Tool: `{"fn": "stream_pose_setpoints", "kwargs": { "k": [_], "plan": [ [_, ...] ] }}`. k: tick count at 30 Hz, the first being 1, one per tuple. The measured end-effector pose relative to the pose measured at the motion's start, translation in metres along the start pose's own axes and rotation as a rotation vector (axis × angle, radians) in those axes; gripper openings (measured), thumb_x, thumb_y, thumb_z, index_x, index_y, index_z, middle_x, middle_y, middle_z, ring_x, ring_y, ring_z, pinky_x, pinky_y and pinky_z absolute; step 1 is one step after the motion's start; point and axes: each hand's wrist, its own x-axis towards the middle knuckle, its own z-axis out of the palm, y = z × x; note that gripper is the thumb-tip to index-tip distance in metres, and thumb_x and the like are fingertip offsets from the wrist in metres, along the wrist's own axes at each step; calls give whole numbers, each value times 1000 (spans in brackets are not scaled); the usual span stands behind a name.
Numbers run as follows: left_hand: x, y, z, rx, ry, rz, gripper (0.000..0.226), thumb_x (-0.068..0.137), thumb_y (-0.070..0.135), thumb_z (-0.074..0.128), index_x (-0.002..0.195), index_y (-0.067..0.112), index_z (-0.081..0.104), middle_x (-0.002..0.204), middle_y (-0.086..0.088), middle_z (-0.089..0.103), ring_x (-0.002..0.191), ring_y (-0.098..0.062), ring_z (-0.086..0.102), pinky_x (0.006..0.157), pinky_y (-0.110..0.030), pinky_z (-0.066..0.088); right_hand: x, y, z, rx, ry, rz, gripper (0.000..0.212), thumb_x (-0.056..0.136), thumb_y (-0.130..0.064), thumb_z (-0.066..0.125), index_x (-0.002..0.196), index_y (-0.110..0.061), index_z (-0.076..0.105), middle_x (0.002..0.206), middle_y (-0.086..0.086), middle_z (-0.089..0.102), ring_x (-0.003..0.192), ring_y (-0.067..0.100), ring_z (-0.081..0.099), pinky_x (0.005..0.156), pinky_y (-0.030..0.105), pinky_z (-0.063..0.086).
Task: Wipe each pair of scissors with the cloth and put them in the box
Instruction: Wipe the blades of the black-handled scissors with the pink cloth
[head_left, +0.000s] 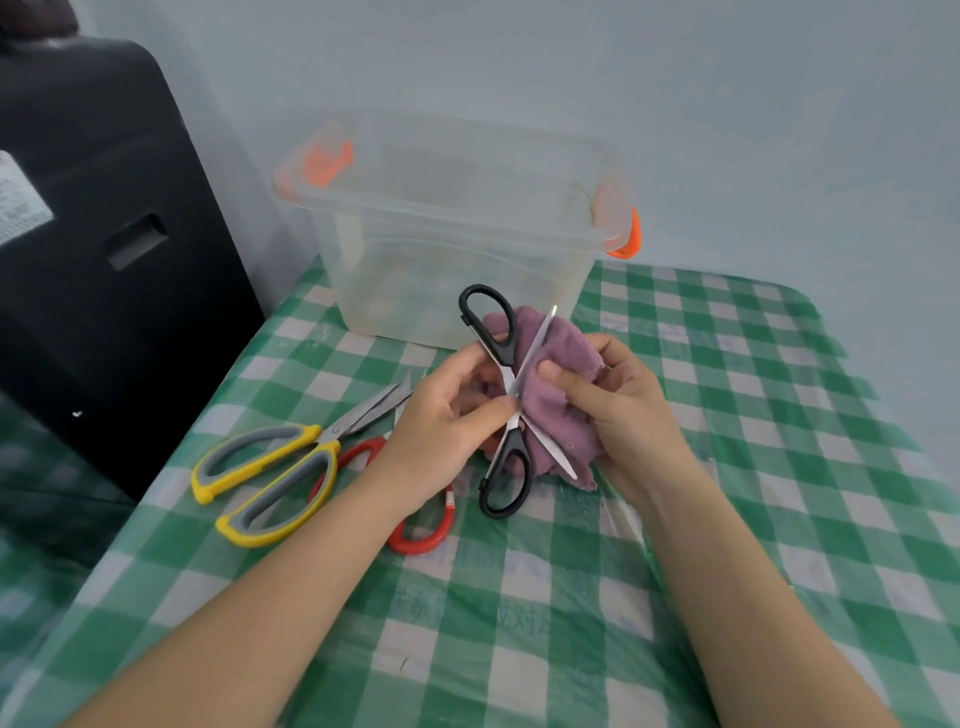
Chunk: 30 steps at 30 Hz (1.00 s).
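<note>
Black scissors (501, 400) splayed wide; left hand (447, 415) fingers pinch the pivot, right hand (618, 410) fingers clutch purple cloth (550, 395) behind bare blades. Slip risks a cut

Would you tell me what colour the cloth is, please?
The cloth is purple, seen in the head view.

Two bare arms came in from the bottom edge. No sleeves covered them as far as they could be seen. The left hand (441, 415) and the right hand (618, 410) were bare too, with no gloves, rings, watch or bands. The fingernails looked short and plain, with no paint.
</note>
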Motion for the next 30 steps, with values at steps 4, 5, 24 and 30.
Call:
{"fn": "stream_pose_setpoints", "kwargs": {
  "k": [4, 5, 24, 30],
  "plan": [
    [0, 1, 0, 75, -24, 16, 24, 81, 20, 63, 89, 43, 64, 78, 13, 60, 77, -19, 59, 71, -31, 50, -2, 4, 7, -260, 64, -117, 29, 73, 3, 79, 80, -12, 55, 73, -4, 65, 73, 12, 63, 72, 30, 56],
    [1, 0, 1, 84, -28, 7, 24, 81, 21, 63, 91, 42, 64, 77, 15, 59, 76, -18, 58, 70, -28, 49, -3, 4, 7, -260, 91, -130, 29, 74, 3, 78, 78, -13, 54, 70, -6, 64, 71, 11, 62, 70, 28, 56],
    [-1, 4, -2, -6, -50, -58, 30, 77, 9, 59, 106, 11, 66, 74, 4, 58, 72, -15, 61, 70, -29, 53, 13, 4, -11, 402, 344, -33, 15, 89, -1, 63, 83, -13, 55, 73, 1, 70, 70, 13, 68, 71, 30, 59],
    [0, 7, -4, -180, 35, -66, 32, 77, 7, 59, 104, 21, 68, 73, 7, 58, 65, -10, 62, 61, -18, 50, 10, -6, -14, 333, 217, -53, 14, 79, -9, 67, 87, -12, 56, 80, 3, 69, 75, 15, 68, 75, 32, 58]
  ]
}}
